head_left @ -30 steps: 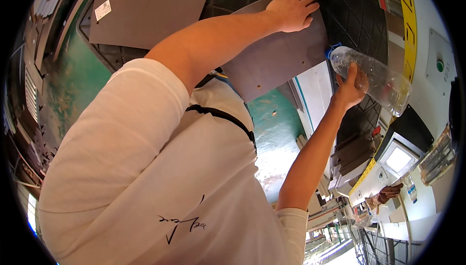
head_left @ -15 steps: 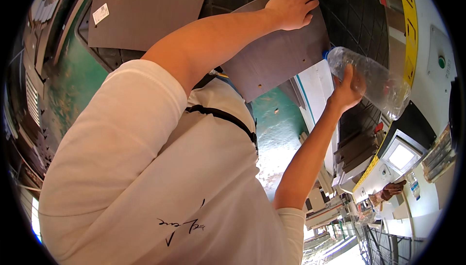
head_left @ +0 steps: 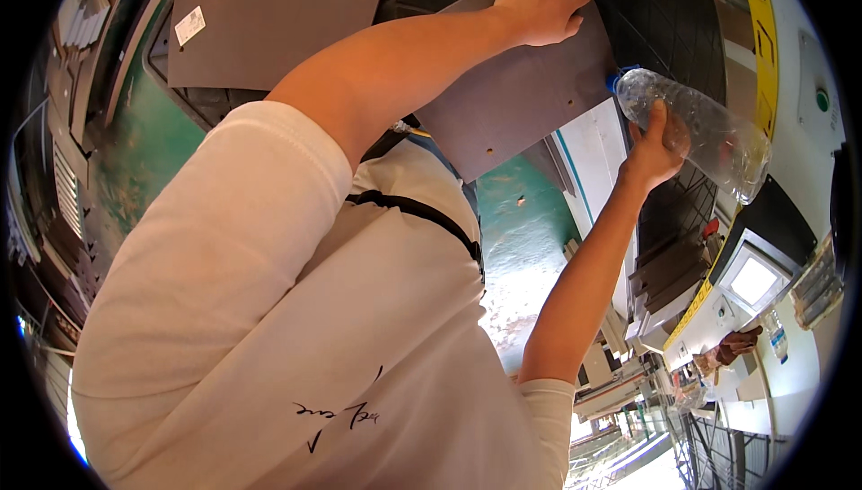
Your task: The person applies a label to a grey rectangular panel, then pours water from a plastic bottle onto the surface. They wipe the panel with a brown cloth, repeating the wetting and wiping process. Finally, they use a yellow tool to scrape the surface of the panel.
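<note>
My left hand [head_left: 545,4] lies with spread fingers on a dark brown board [head_left: 503,104], near its far edge. The board has small drilled holes along its near side. In my right hand [head_left: 656,151] is a large clear plastic bottle [head_left: 709,135] with a blue cap, held on its side with the thumb along its top. The cap points left, close to the board's right edge; whether it touches the board I cannot tell. What the bottle holds, if anything, I cannot make out.
A larger brown board [head_left: 269,23] with a white label lies at the upper left. Dark ribbed surface [head_left: 664,32] shows beyond the boards. On the right are a white machine panel with a green button [head_left: 822,100], a yellow strip [head_left: 760,41], a lit screen [head_left: 752,280] and a second bottle [head_left: 776,337].
The whole view has shifted slightly. My right hand and the bottle sit a little farther up and right in the picture; the left hand keeps its place on the board.
</note>
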Demonstrator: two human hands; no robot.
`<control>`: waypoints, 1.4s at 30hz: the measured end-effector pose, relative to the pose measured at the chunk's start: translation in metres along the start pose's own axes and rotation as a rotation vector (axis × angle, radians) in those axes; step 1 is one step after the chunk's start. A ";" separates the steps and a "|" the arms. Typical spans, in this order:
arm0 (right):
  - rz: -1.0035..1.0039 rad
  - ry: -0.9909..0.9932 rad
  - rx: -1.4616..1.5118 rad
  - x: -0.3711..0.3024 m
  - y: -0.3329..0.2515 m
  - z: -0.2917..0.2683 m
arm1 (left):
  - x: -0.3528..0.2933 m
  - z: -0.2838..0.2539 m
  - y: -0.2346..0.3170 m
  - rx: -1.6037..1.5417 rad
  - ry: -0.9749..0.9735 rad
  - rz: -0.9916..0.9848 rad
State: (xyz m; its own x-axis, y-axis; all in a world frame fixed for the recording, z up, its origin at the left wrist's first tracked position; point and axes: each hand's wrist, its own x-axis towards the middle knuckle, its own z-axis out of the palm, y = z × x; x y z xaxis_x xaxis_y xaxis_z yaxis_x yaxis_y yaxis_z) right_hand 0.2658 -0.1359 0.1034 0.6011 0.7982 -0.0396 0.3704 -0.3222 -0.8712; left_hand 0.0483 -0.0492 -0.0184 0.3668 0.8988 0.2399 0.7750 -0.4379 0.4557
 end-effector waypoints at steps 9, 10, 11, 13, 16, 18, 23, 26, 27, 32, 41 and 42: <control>-0.011 0.032 -0.106 -0.027 0.001 0.002 | -0.002 0.001 0.001 0.014 0.010 0.011; -0.004 0.039 -0.105 -0.030 0.003 -0.001 | -0.005 0.001 0.001 0.013 0.004 0.020; 0.002 0.037 -0.069 -0.030 0.004 -0.003 | -0.004 0.001 -0.001 0.011 0.011 0.011; -0.022 0.006 -0.037 -0.038 0.017 -0.009 | 0.001 -0.001 -0.003 0.015 0.033 -0.005; -0.011 0.028 0.023 -0.064 0.022 -0.007 | -0.002 0.001 0.002 -0.031 -0.023 0.004; -0.015 0.015 0.010 -0.054 0.009 0.002 | -0.002 0.005 -0.001 0.006 0.047 0.026; 0.057 0.010 -0.046 -0.070 0.015 -0.019 | -0.004 0.000 -0.001 -0.003 0.011 0.005; 0.007 0.032 0.033 -0.068 0.019 -0.011 | -0.003 0.001 0.000 -0.005 -0.005 0.006; -0.042 0.000 -0.024 -0.061 0.010 -0.004 | -0.003 0.001 -0.001 0.011 -0.002 0.023; -0.025 -0.013 -0.047 -0.045 0.008 -0.003 | -0.005 0.000 -0.004 -0.015 -0.006 0.005; -0.001 0.066 -0.028 -0.012 0.007 0.000 | -0.003 0.005 -0.003 -0.010 0.042 0.017; 0.019 0.073 -0.019 -0.012 0.006 0.001 | -0.003 0.004 -0.004 -0.005 0.045 0.013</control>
State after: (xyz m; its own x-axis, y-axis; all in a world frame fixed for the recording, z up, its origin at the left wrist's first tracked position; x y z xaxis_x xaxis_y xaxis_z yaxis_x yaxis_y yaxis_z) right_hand 0.2600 -0.1473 0.0983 0.6581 0.7527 -0.0199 0.3715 -0.3475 -0.8610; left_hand 0.0461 -0.0497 -0.0245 0.3533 0.8915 0.2836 0.7678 -0.4495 0.4566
